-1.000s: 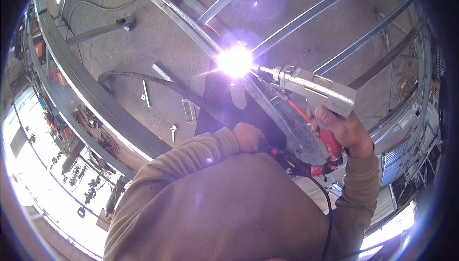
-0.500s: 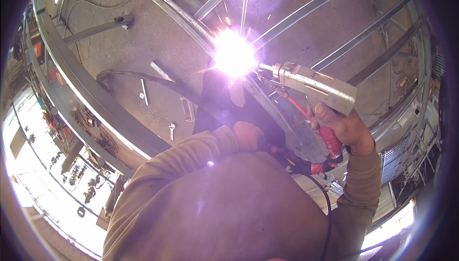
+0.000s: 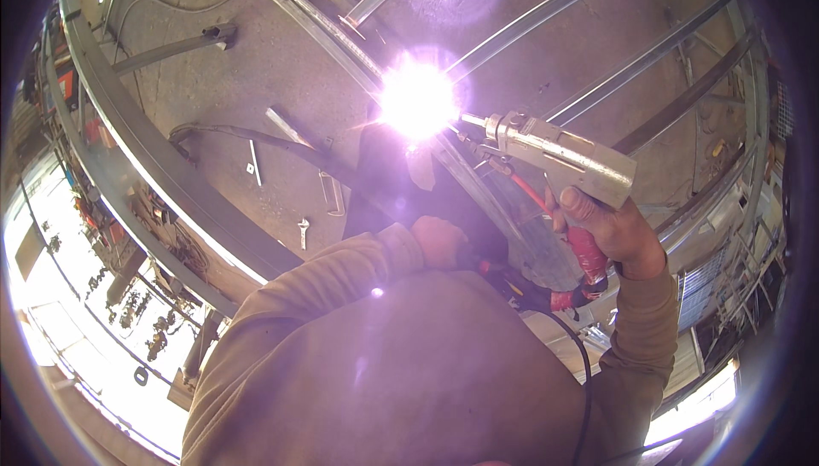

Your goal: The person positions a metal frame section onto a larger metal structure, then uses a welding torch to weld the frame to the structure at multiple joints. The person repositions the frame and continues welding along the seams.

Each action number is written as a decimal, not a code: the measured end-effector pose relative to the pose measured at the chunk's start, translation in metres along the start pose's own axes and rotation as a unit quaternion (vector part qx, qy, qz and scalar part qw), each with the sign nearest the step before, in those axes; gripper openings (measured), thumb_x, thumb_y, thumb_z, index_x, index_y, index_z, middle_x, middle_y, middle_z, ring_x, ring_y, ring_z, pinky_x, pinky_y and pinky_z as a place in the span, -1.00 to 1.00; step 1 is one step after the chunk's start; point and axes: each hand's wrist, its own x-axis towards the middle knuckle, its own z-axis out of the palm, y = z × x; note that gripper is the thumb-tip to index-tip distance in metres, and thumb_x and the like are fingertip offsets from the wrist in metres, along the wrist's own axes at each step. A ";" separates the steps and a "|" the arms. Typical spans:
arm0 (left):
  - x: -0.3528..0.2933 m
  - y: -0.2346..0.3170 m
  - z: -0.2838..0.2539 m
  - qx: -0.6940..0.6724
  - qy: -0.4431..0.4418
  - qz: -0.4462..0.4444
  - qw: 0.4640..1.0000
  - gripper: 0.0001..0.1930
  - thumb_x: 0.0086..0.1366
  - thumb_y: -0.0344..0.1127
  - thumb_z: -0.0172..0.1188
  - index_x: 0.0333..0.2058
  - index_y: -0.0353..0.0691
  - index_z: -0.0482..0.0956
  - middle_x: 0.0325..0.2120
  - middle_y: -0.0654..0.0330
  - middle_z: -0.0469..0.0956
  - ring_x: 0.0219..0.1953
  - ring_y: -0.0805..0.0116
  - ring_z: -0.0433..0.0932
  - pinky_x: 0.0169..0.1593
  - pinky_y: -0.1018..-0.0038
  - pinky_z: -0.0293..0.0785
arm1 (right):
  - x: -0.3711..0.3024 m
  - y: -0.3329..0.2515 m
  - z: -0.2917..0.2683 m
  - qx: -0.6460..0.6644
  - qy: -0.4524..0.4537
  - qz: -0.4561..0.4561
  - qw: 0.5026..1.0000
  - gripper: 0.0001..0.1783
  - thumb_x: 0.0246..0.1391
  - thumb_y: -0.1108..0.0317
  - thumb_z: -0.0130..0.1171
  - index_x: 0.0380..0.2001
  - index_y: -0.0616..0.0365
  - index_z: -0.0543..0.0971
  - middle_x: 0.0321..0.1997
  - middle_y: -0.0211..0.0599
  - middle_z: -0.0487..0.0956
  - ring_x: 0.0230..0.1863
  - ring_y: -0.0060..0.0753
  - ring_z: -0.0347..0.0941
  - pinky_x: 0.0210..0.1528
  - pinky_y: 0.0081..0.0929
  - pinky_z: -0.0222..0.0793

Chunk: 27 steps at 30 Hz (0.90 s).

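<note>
My right hand (image 3: 610, 223) is closed around the red-wrapped grip of a handheld welding gun (image 3: 567, 154), which has a silver block-shaped body. Its nozzle points left into a blazing white-violet glare (image 3: 418, 101) on a long metal beam (image 3: 320, 35), and the glare hides the joint. A thin red tube (image 3: 531, 193) runs beneath the gun's body toward the tip. My left hand (image 3: 441, 242) lies low in front of my body, against dark cloth, close to a black cable; its fingers are in shadow and hard to make out.
Several metal bars (image 3: 554, 9) branch off the beam above the concrete floor. An adjustable wrench (image 3: 304, 234), a clamp-like metal frame (image 3: 332, 194) and loose metal strips (image 3: 254, 163) lie left of the glare. A wide steel beam (image 3: 162, 171) curves along the left. The cable (image 3: 584, 364) passes my right side.
The long spark streaks above the glare have mostly gone, and the glare looks a little smaller. Both hands and the welding gun hold nearly the same place.
</note>
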 end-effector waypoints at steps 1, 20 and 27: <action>0.000 -0.001 0.002 0.000 0.006 0.002 1.000 -0.54 0.07 0.15 0.35 -0.16 -0.01 0.78 -0.29 0.12 0.74 -0.21 0.02 0.72 -0.10 0.14 0.64 | -0.001 0.001 -0.001 0.000 -0.001 0.001 1.000 -0.52 0.30 0.09 0.34 0.08 0.24 0.55 -0.28 -0.36 0.60 -0.32 -0.55 0.54 -0.26 -0.52 0.52; -0.009 -0.006 0.028 -0.007 0.034 0.045 0.998 -0.69 0.01 -0.01 0.36 -0.28 0.02 0.76 -0.36 0.04 0.72 -0.20 -0.08 0.70 -0.14 0.06 0.61 | -0.053 0.030 0.005 0.047 0.082 -0.022 0.995 -0.46 0.31 0.03 0.29 0.11 0.26 0.52 -0.15 -0.27 0.65 -0.31 -0.46 0.55 -0.23 -0.45 0.50; -0.009 0.015 0.055 -0.010 -0.045 0.006 0.999 -0.61 0.00 0.06 0.39 -0.21 0.03 0.77 -0.30 0.03 0.73 -0.14 -0.05 0.71 -0.05 0.09 0.63 | -0.079 0.050 0.002 0.053 0.086 0.007 0.995 -0.41 0.29 0.01 0.30 0.14 0.26 0.49 -0.18 -0.22 0.64 -0.31 -0.45 0.57 -0.26 -0.43 0.55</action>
